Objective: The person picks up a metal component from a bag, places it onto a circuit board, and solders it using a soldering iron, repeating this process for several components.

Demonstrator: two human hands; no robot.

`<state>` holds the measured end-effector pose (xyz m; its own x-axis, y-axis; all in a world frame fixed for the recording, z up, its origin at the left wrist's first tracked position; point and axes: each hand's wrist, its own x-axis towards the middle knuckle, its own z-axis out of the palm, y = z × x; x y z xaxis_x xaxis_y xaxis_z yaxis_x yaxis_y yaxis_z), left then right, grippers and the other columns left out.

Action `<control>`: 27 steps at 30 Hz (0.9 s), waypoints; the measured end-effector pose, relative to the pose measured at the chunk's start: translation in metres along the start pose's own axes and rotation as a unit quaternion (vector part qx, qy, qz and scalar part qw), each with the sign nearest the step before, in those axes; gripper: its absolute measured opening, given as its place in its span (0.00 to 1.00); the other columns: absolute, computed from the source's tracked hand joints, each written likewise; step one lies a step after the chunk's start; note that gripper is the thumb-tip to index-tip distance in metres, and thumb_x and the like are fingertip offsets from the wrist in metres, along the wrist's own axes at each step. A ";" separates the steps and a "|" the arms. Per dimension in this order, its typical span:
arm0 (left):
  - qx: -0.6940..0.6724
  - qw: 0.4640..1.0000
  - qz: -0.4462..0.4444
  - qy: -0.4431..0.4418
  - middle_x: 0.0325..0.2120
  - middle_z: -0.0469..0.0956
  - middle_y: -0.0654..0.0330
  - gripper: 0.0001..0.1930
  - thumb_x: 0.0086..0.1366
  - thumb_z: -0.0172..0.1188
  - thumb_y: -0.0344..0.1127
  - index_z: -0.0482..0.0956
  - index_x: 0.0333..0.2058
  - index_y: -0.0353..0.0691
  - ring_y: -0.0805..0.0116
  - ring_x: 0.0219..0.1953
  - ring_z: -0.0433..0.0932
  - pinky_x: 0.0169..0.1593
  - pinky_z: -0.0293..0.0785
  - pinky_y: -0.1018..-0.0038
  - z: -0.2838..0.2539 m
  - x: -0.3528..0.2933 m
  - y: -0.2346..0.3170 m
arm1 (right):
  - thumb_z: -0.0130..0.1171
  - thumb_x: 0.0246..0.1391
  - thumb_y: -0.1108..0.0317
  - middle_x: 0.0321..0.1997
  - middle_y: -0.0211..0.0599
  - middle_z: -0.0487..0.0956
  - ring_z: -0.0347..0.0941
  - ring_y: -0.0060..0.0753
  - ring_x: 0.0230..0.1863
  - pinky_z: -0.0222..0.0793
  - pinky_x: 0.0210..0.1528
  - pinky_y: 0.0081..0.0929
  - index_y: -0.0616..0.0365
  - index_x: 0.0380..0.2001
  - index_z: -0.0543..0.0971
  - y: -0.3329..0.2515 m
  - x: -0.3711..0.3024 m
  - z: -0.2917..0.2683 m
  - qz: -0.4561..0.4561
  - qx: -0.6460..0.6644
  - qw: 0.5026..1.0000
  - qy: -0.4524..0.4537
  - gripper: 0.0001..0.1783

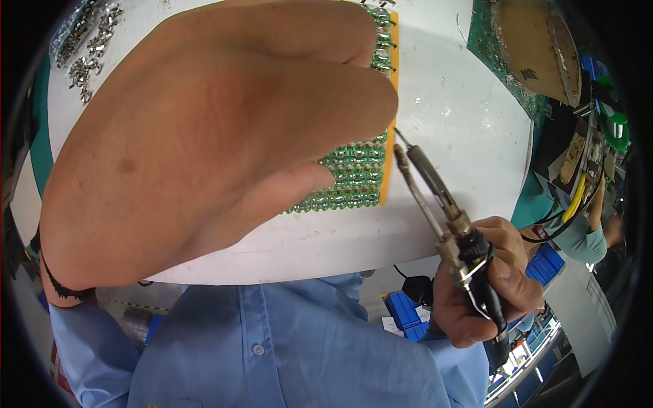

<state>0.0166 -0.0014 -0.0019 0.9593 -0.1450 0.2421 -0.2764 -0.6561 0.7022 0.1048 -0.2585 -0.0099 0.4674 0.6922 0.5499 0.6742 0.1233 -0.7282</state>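
A white worktable (469,129) fills the middle of the view, its near edge curving just above the person's blue shirt (272,347). On it lies a green panel of small circuit boards (354,178) with an orange strip (390,122) along its right edge.

The left hand (204,129) lies flat and spread over most of the panel, fingers together and pointing right; it looks to be pressing the panel down so it stays put under the tool. It holds nothing.

The right hand (493,279) is closed in a fist round the dark handle of a soldering iron (435,197), near the right edge of the table. The iron slants up and to the left, so its tip sits just beside the orange strip, close to the left fingertips. A thin feed tube runs along the barrel.

The big left hand hides most of the panel, so only its right and near rows show.

Far left lies a heap of small metal parts (88,37). Far right stands a brown reel on a green board (530,47). Beyond the table's right edge another person's arm (598,204) shows among cables, and blue bins (544,265) sit lower down.
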 end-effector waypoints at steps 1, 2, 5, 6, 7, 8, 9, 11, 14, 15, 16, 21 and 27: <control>0.017 1.000 -0.008 -0.021 0.28 0.68 0.56 0.22 0.36 0.69 0.33 0.79 0.35 0.34 0.60 0.29 0.69 0.30 0.63 0.66 -0.005 0.000 0.002 | 0.46 0.62 0.39 0.21 0.46 0.75 0.71 0.35 0.20 0.67 0.23 0.30 0.61 0.45 0.69 0.000 0.001 -0.002 -0.001 0.006 1.000 -0.025 0.32; 0.025 0.999 -0.013 -0.033 0.28 0.68 0.56 0.22 0.36 0.69 0.34 0.79 0.35 0.34 0.60 0.29 0.69 0.30 0.63 0.66 -0.007 0.000 0.003 | 0.46 0.62 0.39 0.21 0.45 0.75 0.72 0.35 0.20 0.67 0.23 0.30 0.61 0.45 0.70 0.000 0.002 -0.004 -0.001 0.014 0.999 -0.039 0.32; 0.031 0.998 -0.021 -0.051 0.28 0.68 0.56 0.22 0.38 0.69 0.35 0.79 0.35 0.34 0.60 0.29 0.69 0.30 0.63 0.66 -0.011 0.000 0.005 | 0.48 0.61 0.39 0.19 0.42 0.76 0.74 0.36 0.20 0.68 0.24 0.31 0.61 0.46 0.70 0.000 0.003 -0.008 0.007 0.023 0.997 -0.074 0.32; 0.030 0.998 -0.022 -0.053 0.28 0.68 0.56 0.22 0.38 0.69 0.36 0.79 0.35 0.34 0.60 0.29 0.69 0.31 0.63 0.66 -0.012 -0.001 0.005 | 0.49 0.61 0.38 0.19 0.41 0.76 0.74 0.36 0.20 0.68 0.24 0.31 0.61 0.46 0.71 0.000 0.004 -0.008 0.008 0.023 0.997 -0.080 0.32; 0.030 0.998 -0.022 -0.054 0.28 0.68 0.56 0.22 0.39 0.69 0.36 0.79 0.35 0.34 0.60 0.29 0.69 0.31 0.63 0.66 -0.012 -0.001 0.005 | 0.49 0.60 0.38 0.19 0.41 0.76 0.75 0.37 0.21 0.69 0.25 0.31 0.61 0.46 0.71 0.000 0.004 -0.008 0.010 0.022 0.996 -0.085 0.33; 0.031 0.998 -0.021 -0.055 0.28 0.68 0.56 0.21 0.40 0.69 0.37 0.79 0.35 0.34 0.60 0.29 0.69 0.31 0.63 0.65 -0.012 -0.001 0.004 | 0.49 0.60 0.38 0.19 0.40 0.76 0.75 0.37 0.21 0.69 0.25 0.31 0.61 0.46 0.71 0.000 0.004 -0.008 0.011 0.020 0.996 -0.086 0.33; 0.032 0.998 -0.019 -0.057 0.28 0.68 0.56 0.21 0.40 0.68 0.37 0.79 0.36 0.34 0.60 0.29 0.69 0.31 0.63 0.65 -0.012 -0.001 0.004 | 0.50 0.60 0.38 0.19 0.40 0.77 0.76 0.37 0.21 0.69 0.25 0.31 0.61 0.46 0.71 0.000 0.004 -0.008 0.012 0.018 0.996 -0.089 0.33; 0.036 0.997 -0.015 -0.062 0.28 0.68 0.56 0.21 0.41 0.68 0.37 0.79 0.36 0.34 0.60 0.29 0.69 0.31 0.63 0.65 -0.013 -0.001 0.004 | 0.50 0.59 0.37 0.19 0.41 0.78 0.77 0.36 0.22 0.70 0.26 0.31 0.60 0.46 0.71 0.000 0.004 -0.008 0.015 0.013 0.995 -0.096 0.33; 0.040 0.997 -0.013 -0.070 0.29 0.68 0.56 0.21 0.42 0.69 0.37 0.79 0.36 0.34 0.60 0.29 0.69 0.31 0.63 0.65 -0.014 0.001 0.005 | 0.50 0.59 0.37 0.20 0.41 0.78 0.77 0.36 0.22 0.70 0.26 0.30 0.60 0.46 0.71 -0.001 0.004 -0.007 0.024 0.003 0.995 -0.100 0.33; 0.041 0.997 -0.013 -0.071 0.29 0.68 0.56 0.21 0.42 0.68 0.37 0.79 0.36 0.34 0.60 0.29 0.69 0.31 0.63 0.65 -0.015 0.001 0.005 | 0.50 0.59 0.37 0.20 0.41 0.78 0.77 0.36 0.22 0.70 0.27 0.30 0.59 0.46 0.71 -0.001 0.004 -0.007 0.027 0.002 0.995 -0.101 0.33; 0.039 0.997 -0.014 -0.069 0.29 0.68 0.56 0.21 0.42 0.68 0.37 0.79 0.36 0.34 0.60 0.29 0.69 0.31 0.63 0.65 -0.014 0.001 0.005 | 0.50 0.59 0.37 0.20 0.41 0.78 0.77 0.36 0.22 0.70 0.27 0.30 0.59 0.45 0.71 -0.002 0.004 -0.007 0.029 0.002 0.994 -0.101 0.33; 0.031 0.997 -0.018 -0.065 0.29 0.68 0.56 0.21 0.42 0.68 0.37 0.79 0.36 0.34 0.60 0.29 0.69 0.30 0.63 0.65 -0.012 0.000 0.004 | 0.50 0.59 0.36 0.21 0.41 0.79 0.77 0.36 0.23 0.70 0.29 0.31 0.58 0.45 0.71 -0.003 0.006 -0.008 0.041 0.000 0.993 -0.109 0.32; 0.037 0.997 -0.007 -0.062 0.28 0.68 0.56 0.21 0.40 0.69 0.35 0.79 0.35 0.34 0.60 0.29 0.69 0.30 0.63 0.66 -0.012 0.000 0.004 | 0.49 0.58 0.36 0.21 0.41 0.79 0.77 0.36 0.23 0.71 0.29 0.32 0.57 0.45 0.70 -0.002 0.004 -0.009 0.035 -0.003 0.993 -0.111 0.32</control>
<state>0.0149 0.0054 0.0090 0.9643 -0.2217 0.1447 -0.2614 -0.7110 0.6528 0.1103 -0.2622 -0.0025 0.3766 0.8385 0.3938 0.6475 0.0657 -0.7592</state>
